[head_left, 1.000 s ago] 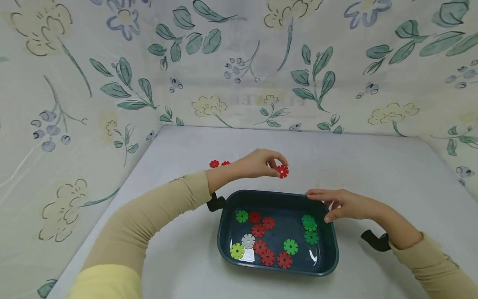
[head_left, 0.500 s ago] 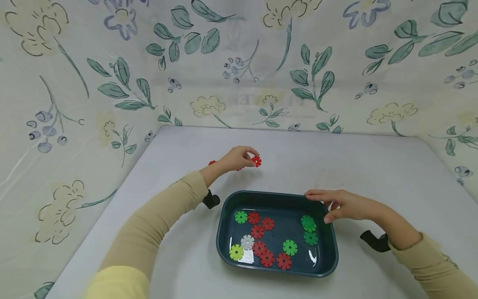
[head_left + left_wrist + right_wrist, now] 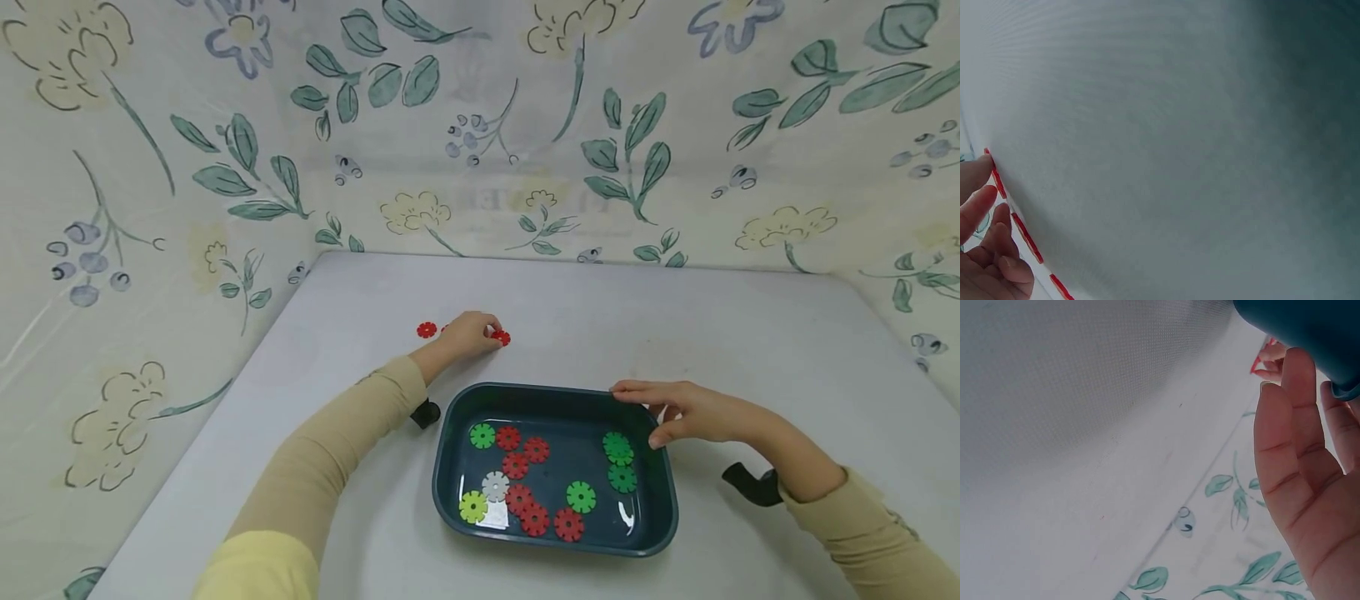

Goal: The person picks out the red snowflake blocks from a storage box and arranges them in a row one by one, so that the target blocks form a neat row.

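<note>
My left hand (image 3: 467, 333) pinches a red notched plastic disc (image 3: 503, 337) low over the table, beyond a dark blue-green tray (image 3: 562, 407). The left wrist view has fingers at one red disc (image 3: 997, 181), with another red disc (image 3: 1027, 239) in line with it. Left of that hand lies a red disc (image 3: 427, 330); one more is mostly hidden by the hand. My right hand (image 3: 701, 411) rests at the tray's far right corner, fingers extended along the rim and thumb at the right side. In the right wrist view, its fingers (image 3: 1275, 434) look nearly straight.
Inside the tray lie several red discs (image 3: 568, 525), several green discs (image 3: 581, 497), a white disc (image 3: 495, 486) and a yellow-green disc (image 3: 472, 507). A black bracket (image 3: 752, 485) shows at the right, another black piece (image 3: 426, 414) at the left. Floral sheeting (image 3: 480, 167) backs the white table (image 3: 712, 325).
My left hand has carried the red disc leftward, from above the tray's far side down to the table near the other red discs. The right hand has stayed at the corner.
</note>
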A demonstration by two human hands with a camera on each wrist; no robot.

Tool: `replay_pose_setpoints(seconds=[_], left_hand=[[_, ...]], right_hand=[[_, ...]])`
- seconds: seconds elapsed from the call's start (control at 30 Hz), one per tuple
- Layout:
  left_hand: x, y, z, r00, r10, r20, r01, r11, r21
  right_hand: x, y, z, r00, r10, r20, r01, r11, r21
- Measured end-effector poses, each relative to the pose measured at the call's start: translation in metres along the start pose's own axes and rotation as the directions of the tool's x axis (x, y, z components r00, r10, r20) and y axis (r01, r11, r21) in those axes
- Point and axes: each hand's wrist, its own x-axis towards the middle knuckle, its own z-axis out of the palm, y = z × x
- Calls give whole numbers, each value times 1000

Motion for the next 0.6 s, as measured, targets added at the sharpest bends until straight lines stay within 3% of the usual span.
replay_pose_setpoints(seconds=[0.13,0.4,0.6], left_hand=[[-1,3,-2,1000,17,4,-18,995,96],[-1,-3,-5,1000,-32,0,32,999,42],[0,-7,-7,999,-32,15,31,999,37]], right_hand=[[-1,0,0,1000,-5,3,5,1000,9],[-1,-2,0,1000,-23,0,23,1000,21],[-2,-4,0,1000,-23,-3,23,1000,17]])
